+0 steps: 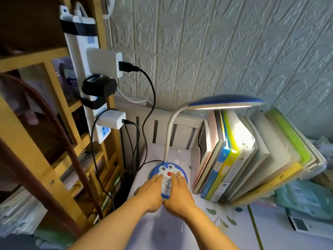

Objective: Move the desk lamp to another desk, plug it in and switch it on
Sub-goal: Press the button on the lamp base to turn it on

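Note:
The desk lamp stands on the white desk point(270, 230). Its round blue and white cartoon-cat base point(166, 171) carries a grey flexible neck point(169, 127) up to a blue head point(225, 101), whose strip is lit. My left hand point(151, 191) lies flat on the left of the base, fingers together. On the right of the base rests my right hand point(178, 192), also flat. A black cable point(149, 109) runs from the base's back up to a white adapter point(104, 63) in the vertical white power strip point(81, 44) on the wooden shelf.
Upright folders and books point(234, 159) stand right beside the lamp, under its head. A wooden shelf unit point(36, 141) fills the left, with two more chargers point(100, 87) plugged into the strip. A white remote point(306, 226) lies at the right. A textured wall is behind.

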Demonstrator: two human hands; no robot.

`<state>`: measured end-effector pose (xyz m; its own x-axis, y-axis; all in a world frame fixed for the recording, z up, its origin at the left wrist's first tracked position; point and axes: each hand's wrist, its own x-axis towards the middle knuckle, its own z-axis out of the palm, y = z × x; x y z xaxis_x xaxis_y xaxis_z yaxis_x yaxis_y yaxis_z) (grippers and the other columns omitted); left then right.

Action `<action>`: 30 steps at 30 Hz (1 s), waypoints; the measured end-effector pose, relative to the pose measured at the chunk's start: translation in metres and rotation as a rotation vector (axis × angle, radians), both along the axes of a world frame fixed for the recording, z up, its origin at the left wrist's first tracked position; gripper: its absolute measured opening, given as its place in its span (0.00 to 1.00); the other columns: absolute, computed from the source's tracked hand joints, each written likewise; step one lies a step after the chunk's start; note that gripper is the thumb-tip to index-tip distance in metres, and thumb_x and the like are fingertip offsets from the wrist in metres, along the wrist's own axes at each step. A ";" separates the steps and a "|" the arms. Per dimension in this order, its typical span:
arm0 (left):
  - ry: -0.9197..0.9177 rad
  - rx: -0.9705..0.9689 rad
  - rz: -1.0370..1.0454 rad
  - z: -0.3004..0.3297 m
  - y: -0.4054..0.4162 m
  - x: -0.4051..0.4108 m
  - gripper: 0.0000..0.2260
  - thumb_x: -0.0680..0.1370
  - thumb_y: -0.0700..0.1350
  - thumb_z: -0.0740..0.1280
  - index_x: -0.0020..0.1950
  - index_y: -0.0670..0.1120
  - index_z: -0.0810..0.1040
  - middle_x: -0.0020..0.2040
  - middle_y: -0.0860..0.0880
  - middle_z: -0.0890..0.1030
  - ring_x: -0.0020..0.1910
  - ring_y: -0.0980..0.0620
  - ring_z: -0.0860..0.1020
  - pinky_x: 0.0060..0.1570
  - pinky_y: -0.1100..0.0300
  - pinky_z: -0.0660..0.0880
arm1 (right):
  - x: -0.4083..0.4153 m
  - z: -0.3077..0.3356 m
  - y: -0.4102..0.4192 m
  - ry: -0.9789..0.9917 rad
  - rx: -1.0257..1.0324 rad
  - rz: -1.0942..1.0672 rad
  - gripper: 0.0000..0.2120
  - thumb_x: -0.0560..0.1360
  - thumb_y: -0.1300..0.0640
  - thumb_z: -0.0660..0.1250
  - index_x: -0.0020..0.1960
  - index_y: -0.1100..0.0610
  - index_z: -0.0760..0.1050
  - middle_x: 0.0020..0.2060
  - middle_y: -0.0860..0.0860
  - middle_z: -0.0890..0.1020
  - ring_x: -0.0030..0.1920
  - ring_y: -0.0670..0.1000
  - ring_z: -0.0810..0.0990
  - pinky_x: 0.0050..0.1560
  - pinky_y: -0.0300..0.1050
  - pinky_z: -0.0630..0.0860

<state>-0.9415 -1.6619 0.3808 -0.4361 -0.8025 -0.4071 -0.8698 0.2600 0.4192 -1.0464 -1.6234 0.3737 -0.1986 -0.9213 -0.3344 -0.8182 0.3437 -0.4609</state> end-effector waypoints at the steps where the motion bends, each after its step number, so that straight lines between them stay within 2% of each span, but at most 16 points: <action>1: -0.004 -0.003 -0.003 0.001 0.001 -0.001 0.35 0.77 0.41 0.64 0.77 0.50 0.46 0.79 0.49 0.52 0.75 0.46 0.59 0.73 0.51 0.63 | 0.000 0.001 0.000 -0.002 -0.004 0.002 0.44 0.73 0.50 0.67 0.77 0.55 0.41 0.78 0.54 0.45 0.78 0.55 0.43 0.76 0.50 0.51; 6: -0.001 0.005 0.013 0.000 0.002 -0.002 0.36 0.77 0.42 0.64 0.77 0.50 0.44 0.79 0.48 0.52 0.75 0.45 0.60 0.72 0.50 0.64 | -0.001 -0.001 0.001 0.011 0.006 -0.008 0.44 0.73 0.49 0.66 0.77 0.55 0.41 0.78 0.53 0.45 0.78 0.55 0.43 0.76 0.50 0.50; 11: 0.009 0.031 0.029 -0.008 0.003 -0.001 0.37 0.77 0.42 0.65 0.77 0.51 0.44 0.78 0.47 0.55 0.73 0.45 0.63 0.70 0.49 0.67 | 0.000 -0.011 0.001 0.005 0.030 -0.031 0.44 0.73 0.53 0.67 0.77 0.55 0.40 0.78 0.52 0.45 0.78 0.55 0.45 0.76 0.50 0.53; 21: 0.016 0.016 0.012 -0.025 -0.011 0.000 0.37 0.78 0.44 0.63 0.77 0.52 0.40 0.79 0.50 0.44 0.77 0.48 0.52 0.75 0.49 0.57 | 0.006 -0.022 -0.018 0.131 -0.017 0.122 0.41 0.74 0.53 0.65 0.77 0.55 0.42 0.78 0.52 0.44 0.78 0.56 0.42 0.78 0.53 0.49; 23: 0.022 0.005 0.010 -0.026 -0.011 0.001 0.35 0.78 0.45 0.62 0.77 0.50 0.42 0.79 0.49 0.45 0.77 0.47 0.53 0.75 0.51 0.57 | 0.007 -0.026 -0.017 0.152 -0.035 0.127 0.41 0.74 0.54 0.65 0.77 0.54 0.42 0.78 0.51 0.44 0.78 0.56 0.42 0.77 0.52 0.47; 27: 0.079 -0.059 0.002 -0.023 -0.009 0.001 0.27 0.79 0.42 0.59 0.76 0.44 0.53 0.78 0.43 0.55 0.76 0.45 0.58 0.74 0.52 0.59 | 0.005 -0.029 -0.014 0.161 -0.074 0.124 0.40 0.74 0.52 0.64 0.77 0.53 0.43 0.78 0.49 0.42 0.77 0.54 0.39 0.78 0.49 0.44; 30: 0.054 -0.022 -0.017 -0.021 -0.012 -0.001 0.28 0.78 0.42 0.60 0.76 0.43 0.53 0.78 0.43 0.53 0.75 0.44 0.59 0.73 0.49 0.61 | 0.004 -0.027 -0.019 0.192 -0.057 0.128 0.41 0.74 0.49 0.64 0.77 0.55 0.44 0.78 0.51 0.44 0.78 0.55 0.41 0.77 0.50 0.42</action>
<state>-0.9422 -1.6738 0.3596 -0.4710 -0.8033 -0.3646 -0.8412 0.2847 0.4597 -1.0420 -1.6422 0.3467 -0.1335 -0.9594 -0.2485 -0.9279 0.2091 -0.3087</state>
